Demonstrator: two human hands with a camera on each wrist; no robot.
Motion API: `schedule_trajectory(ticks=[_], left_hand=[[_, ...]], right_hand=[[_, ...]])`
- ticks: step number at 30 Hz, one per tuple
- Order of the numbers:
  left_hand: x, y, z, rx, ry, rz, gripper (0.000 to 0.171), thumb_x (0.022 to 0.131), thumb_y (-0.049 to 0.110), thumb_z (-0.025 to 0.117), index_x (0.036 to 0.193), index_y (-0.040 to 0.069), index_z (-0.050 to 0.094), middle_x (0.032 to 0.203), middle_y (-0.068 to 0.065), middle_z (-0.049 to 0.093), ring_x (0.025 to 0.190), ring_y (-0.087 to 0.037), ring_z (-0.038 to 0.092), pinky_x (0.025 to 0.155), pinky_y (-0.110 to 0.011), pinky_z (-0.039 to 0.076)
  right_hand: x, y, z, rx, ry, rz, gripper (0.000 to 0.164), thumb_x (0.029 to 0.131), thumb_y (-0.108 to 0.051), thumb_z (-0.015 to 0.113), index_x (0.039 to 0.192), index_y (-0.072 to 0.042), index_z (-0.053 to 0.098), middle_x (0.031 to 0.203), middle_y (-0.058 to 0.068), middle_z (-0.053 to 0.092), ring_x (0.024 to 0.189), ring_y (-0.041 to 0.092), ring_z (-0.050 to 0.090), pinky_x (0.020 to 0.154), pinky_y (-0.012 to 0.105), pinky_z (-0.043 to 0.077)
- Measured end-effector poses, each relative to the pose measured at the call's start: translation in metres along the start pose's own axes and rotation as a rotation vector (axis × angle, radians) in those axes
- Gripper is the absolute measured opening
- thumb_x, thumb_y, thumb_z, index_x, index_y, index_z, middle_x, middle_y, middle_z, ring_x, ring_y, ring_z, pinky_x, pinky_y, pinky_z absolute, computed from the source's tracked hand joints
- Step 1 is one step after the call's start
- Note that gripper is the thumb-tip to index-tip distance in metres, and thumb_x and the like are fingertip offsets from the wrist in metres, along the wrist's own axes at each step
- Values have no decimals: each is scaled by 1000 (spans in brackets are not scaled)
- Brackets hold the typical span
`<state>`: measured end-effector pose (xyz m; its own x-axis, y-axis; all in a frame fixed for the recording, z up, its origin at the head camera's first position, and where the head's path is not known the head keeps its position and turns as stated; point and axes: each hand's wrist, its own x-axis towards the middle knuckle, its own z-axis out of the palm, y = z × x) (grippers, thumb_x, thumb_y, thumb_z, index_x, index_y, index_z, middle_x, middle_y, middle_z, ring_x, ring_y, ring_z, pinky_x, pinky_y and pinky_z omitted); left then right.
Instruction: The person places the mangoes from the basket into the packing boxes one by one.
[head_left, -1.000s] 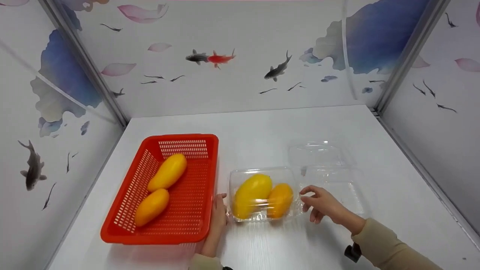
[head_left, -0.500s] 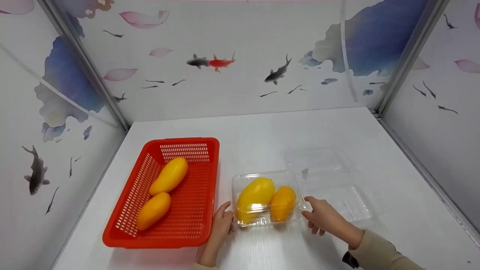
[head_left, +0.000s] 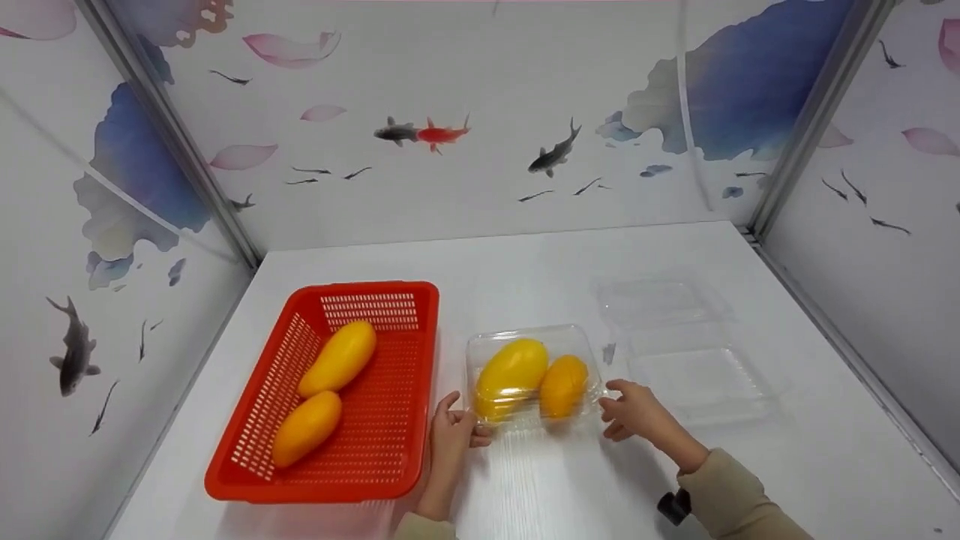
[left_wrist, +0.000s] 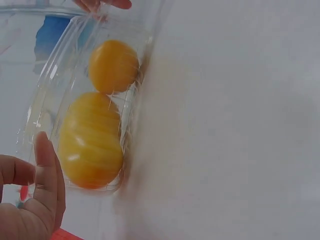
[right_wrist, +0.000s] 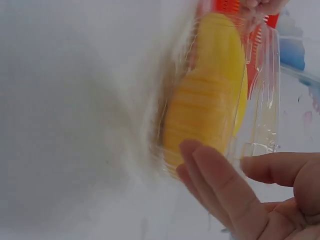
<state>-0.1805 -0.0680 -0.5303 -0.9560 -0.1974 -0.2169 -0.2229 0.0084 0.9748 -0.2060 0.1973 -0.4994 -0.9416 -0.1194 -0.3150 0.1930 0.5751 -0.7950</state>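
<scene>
Two yellow mangoes [head_left: 512,379] lie in a clear plastic clamshell box [head_left: 525,332] with its lid down, in the middle of the head view. My left hand [head_left: 454,435] is right at the box's near left corner; in the left wrist view its fingers [left_wrist: 46,172] stand fairly straight beside the box end. At the opposite end is my right hand [head_left: 634,409]. Its thumb [right_wrist: 280,167] reaches the lid's rim in the right wrist view, while straight fingers lie along the box end.
Left of the box stands a red slotted basket [head_left: 429,360] holding two more mangoes [head_left: 307,429]. An unfolded clear clamshell box [head_left: 701,375] lies to the right, beyond my right hand. Printed wall panels [head_left: 480,187] close off the back and sides of the white table.
The box with the mangoes has moved away from me, and both hands have moved with it. The unfolded box has shifted right and away. The basket has stayed in place.
</scene>
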Motion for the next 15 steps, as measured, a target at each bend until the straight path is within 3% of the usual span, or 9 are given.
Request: schedule_trajectory(ticks=[3, 7, 10, 15], left_hand=[[3, 1, 2, -33, -1, -47, 50, 88, 11, 48, 133, -4, 31, 82, -15, 59, 55, -14, 62, 57, -27, 53], [1, 0, 3, -57, -99, -123, 51, 90, 22, 47, 132, -4, 28, 84, -17, 63, 56, -16, 63, 58, -29, 54], [2, 1, 4, -83, -142, -135, 50, 93, 24, 46, 132, -3, 29, 83, -16, 64, 59, -17, 64, 60, -29, 54], [5, 3, 5, -132, -135, -140, 46, 91, 13, 42, 132, -6, 30, 75, -11, 63, 54, -13, 61, 58, -28, 54]], right_hand=[[7, 10, 4, 340, -96, 62, 50, 96, -14, 38, 136, 10, 21, 86, 17, 65, 67, 23, 66, 64, 35, 55], [12, 20, 8, 643, -242, 38, 52, 96, -11, 28, 138, 11, 8, 93, 17, 65, 77, 22, 67, 74, 34, 54], [14, 23, 8, 744, -294, 15, 55, 93, -5, 27, 138, 12, 3, 98, 21, 64, 81, 22, 68, 76, 34, 53], [15, 22, 7, 772, -296, 8, 56, 94, -5, 29, 139, 13, 2, 97, 20, 65, 80, 22, 68, 75, 33, 53]])
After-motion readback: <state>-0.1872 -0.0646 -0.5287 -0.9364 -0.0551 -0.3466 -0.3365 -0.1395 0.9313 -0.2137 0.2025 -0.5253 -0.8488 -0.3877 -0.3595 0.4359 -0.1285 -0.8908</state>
